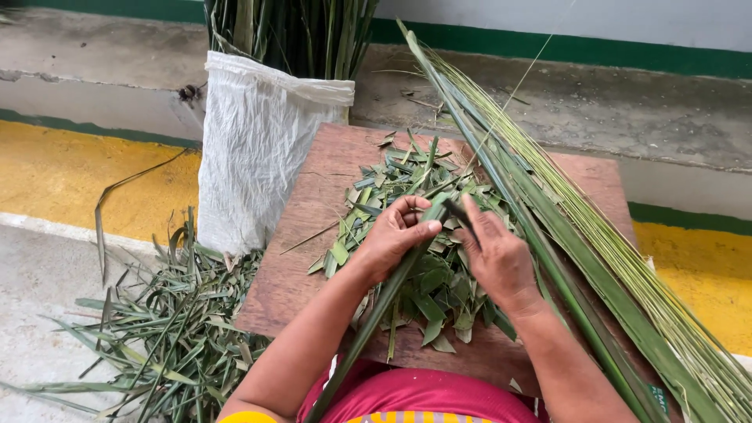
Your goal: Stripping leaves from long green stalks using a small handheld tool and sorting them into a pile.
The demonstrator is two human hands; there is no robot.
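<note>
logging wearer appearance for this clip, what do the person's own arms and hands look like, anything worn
Both forearms are bare, with no sleeves reaching them. The left hand and right hand show no gloves, rings, watch or bracelets. Short nails. At the bottom edge the person wears a pinkish-red top with a yellow patch.

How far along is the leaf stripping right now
Done: a bundle of stripped ribs lies along the board, with cuttings heaped on it. In hand: left hand and right hand hold one leaf. Left: the white sack holds more leaves.
</note>
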